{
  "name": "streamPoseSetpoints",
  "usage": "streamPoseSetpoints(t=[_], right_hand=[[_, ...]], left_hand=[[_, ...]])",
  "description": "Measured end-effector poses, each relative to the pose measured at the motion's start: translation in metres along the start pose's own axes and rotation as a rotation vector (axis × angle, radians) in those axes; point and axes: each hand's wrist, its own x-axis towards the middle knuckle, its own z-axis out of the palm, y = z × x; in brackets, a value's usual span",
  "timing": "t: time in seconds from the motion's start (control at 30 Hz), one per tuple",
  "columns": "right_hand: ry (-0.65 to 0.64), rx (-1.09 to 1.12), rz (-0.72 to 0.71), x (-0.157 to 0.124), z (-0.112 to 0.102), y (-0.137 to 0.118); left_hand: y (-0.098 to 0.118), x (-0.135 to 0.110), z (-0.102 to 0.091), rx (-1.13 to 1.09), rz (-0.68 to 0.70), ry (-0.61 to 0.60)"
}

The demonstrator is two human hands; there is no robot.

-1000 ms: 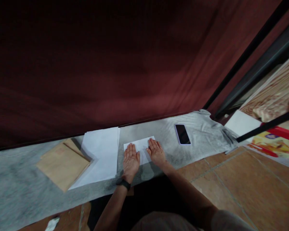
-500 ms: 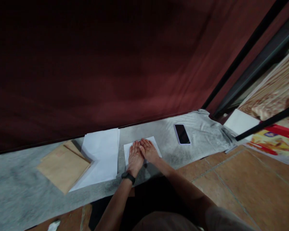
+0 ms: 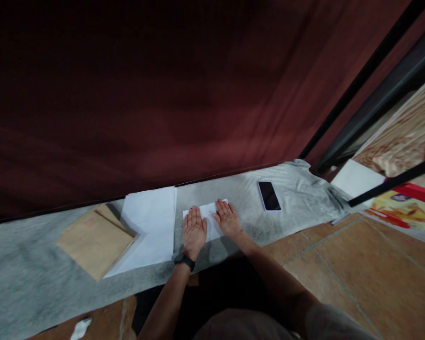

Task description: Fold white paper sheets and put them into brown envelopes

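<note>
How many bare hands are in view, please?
2: the left hand, with a black wristband, lies palm down over the left part of the small rectangular white paper; the right hand lies palm down over its right part. No other hand shows.

The left hand (image 3: pixel 194 231) is lying flat on a small white paper (image 3: pixel 211 229), pointing toward twelve o'clock; the right hand (image 3: pixel 229 220) is resting flat beside it, pointing toward eleven. From that paper, larger white sheets (image 3: pixel 152 219) are lying at nine o'clock, brown paper (image 3: pixel 94 243) partly covering them. A phone (image 3: pixel 269 196) is lying at two o'clock on grey cloth (image 3: pixel 293 205).
</note>
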Motion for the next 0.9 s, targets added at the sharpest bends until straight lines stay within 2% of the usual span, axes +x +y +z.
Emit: streamPoseSetpoints(t=[0.23,0.43,0.57,0.77,0.9], right_hand=[[0.023,-0.041,0.056,-0.016,-0.011,0.026],[0.030,-0.030,0.114,-0.021,-0.019,0.033],[0.048,-0.025,0.148,-0.029,-0.025,0.019],[-0.084,0.086,-0.120,-0.060,-0.033,-0.026],[-0.114,0.093,-0.137,-0.076,-0.036,-0.031]], left_hand=[[-0.006,-0.014,-0.005,-0.041,-0.064,0.070],[-0.012,-0.029,-0.010,-0.082,-0.066,0.134],[-0.004,-0.045,-0.017,-0.076,-0.069,0.139],[0.025,-0.071,-0.020,-0.068,0.103,0.028],[0.025,-0.082,-0.019,-0.060,0.144,-0.033]])
